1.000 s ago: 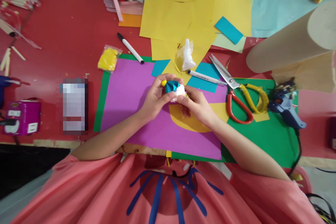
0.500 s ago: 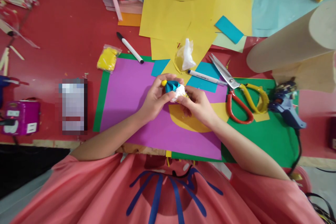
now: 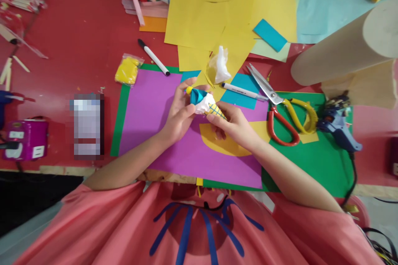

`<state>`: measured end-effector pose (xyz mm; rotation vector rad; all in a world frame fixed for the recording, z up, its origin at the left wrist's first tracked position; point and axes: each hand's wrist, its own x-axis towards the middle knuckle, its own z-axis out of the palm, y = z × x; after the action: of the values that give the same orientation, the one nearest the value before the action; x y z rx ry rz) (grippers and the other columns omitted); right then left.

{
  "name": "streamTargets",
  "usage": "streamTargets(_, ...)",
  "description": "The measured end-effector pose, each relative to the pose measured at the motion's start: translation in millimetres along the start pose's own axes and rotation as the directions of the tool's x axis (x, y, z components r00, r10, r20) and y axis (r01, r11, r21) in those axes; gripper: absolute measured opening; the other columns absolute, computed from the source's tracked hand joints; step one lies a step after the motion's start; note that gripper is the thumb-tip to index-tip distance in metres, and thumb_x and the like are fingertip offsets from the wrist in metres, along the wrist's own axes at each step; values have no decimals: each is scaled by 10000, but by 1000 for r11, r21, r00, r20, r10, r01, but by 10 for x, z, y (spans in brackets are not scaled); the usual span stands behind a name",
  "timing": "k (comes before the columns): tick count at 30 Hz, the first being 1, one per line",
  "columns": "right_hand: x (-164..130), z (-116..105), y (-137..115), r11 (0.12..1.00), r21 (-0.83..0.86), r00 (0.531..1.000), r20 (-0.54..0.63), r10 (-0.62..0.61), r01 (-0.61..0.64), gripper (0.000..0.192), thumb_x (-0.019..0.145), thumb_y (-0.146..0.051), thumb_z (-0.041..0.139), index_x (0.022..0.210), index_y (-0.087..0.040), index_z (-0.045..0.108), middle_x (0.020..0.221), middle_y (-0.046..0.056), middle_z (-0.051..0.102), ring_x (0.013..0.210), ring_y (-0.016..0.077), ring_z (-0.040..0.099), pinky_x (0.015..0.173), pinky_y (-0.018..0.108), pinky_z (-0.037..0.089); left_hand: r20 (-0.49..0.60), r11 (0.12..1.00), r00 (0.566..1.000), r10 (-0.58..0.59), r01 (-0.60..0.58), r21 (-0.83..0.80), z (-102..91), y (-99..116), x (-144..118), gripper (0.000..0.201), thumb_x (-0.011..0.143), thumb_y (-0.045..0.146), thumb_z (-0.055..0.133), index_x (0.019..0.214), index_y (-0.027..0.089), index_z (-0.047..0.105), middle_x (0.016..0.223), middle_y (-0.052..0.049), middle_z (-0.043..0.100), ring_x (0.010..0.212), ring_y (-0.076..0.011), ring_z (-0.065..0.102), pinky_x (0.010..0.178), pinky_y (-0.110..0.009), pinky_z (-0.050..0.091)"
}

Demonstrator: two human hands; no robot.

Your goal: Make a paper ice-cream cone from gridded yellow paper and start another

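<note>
Between my two hands is a craft ice cream cone (image 3: 205, 102): a yellow cone with dark grid lines, a white puffy middle, and a blue folded top with a yellow ball at its tip. The cone end is pinched by my right hand (image 3: 234, 122), thumb against fingers. At the white and blue end, my left hand (image 3: 179, 116) has its thumb on the white part, with fingers curled behind. Under both hands lies a purple sheet (image 3: 149, 132), and a rounded orange-yellow paper piece (image 3: 214, 136) sits below my right hand.
Scissors (image 3: 273, 97) with red and yellow handles lie right of my hands, near a glue gun (image 3: 340, 126). A marker (image 3: 244, 91) and a bag of white clay (image 3: 222, 66) are just beyond. Left are yellow clay (image 3: 127, 69) and a blurred-out phone (image 3: 87, 126). A big roll (image 3: 336, 49) stands right.
The ice cream cone has turned so that more of its gridded cone shows. My left hand has shifted slightly left and its fingers have loosened around the blue top.
</note>
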<state>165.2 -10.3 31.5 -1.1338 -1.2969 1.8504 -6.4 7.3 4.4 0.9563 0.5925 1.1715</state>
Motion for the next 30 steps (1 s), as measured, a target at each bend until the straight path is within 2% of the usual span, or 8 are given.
streamTargets(4, 2, -3, 1, 995, -99, 998, -59, -11, 5, 355, 839, -522, 629, 883, -194, 499, 606, -55, 538, 418, 74, 518, 392, 203, 366, -52, 987, 997, -56, 64, 148, -29, -39, -20, 478, 841, 372, 675, 1265, 329, 458, 1246, -37, 615, 1157, -241, 607, 911, -355, 515)
streamTargets(6, 8, -14, 9, 992, -127, 997, -81, -18, 8, 376, 855, -556, 586, 853, -190, 501, 597, -53, 531, 411, 71, 503, 397, 209, 350, -47, 983, 998, -30, 38, 178, -31, -59, -34, 495, 833, 322, 691, 1270, 336, 460, 1224, -22, 622, 1120, -215, 626, 878, -312, 526)
streamTargets(12, 20, -41, 43, 988, -134, 989, -117, -86, 70, 417, 880, -571, 537, 765, -171, 519, 541, -61, 482, 394, 70, 494, 430, 225, 331, 27, 983, 999, 29, -33, 182, -5, -90, -63, 514, 830, 214, 694, 1271, 337, 461, 1203, 3, 619, 1130, -157, 616, 914, -258, 519)
streamTargets(16, 17, -38, 46, 987, -140, 989, -121, -91, 74, 413, 875, -568, 549, 764, -172, 521, 548, -58, 500, 401, 71, 497, 441, 229, 332, 60, 978, 996, 66, -77, 192, -8, -97, -60, 530, 826, 205, 700, 1278, 337, 457, 1218, -9, 612, 1149, -166, 603, 915, -272, 516)
streamTargets(19, 16, -37, 47, 986, -150, 988, -119, -96, 78, 401, 885, -557, 542, 770, -173, 523, 547, -54, 520, 409, 71, 496, 455, 231, 340, 50, 979, 996, 71, -79, 190, -23, -110, -58, 531, 822, 219, 706, 1277, 335, 458, 1211, -18, 614, 1152, -183, 604, 911, -291, 520)
streamTargets(25, 16, -34, 50, 981, -167, 986, -122, -116, 95, 373, 904, -518, 538, 758, -176, 510, 551, -55, 519, 419, 68, 499, 470, 230, 346, -3, 989, 1000, 24, -24, 149, -13, -91, -60, 498, 828, 173, 678, 1256, 327, 475, 1201, 1, 626, 1138, -162, 610, 941, -292, 512)
streamTargets(30, 15, -18, 44, 968, -237, 985, -128, -119, 87, 370, 888, -537, 550, 818, -174, 533, 595, -41, 520, 466, 66, 471, 469, 230, 316, 21, 993, 999, 30, -32, 113, -12, -55, -45, 505, 806, 301, 692, 1262, 307, 475, 1201, -21, 628, 1129, -201, 605, 875, -306, 524)
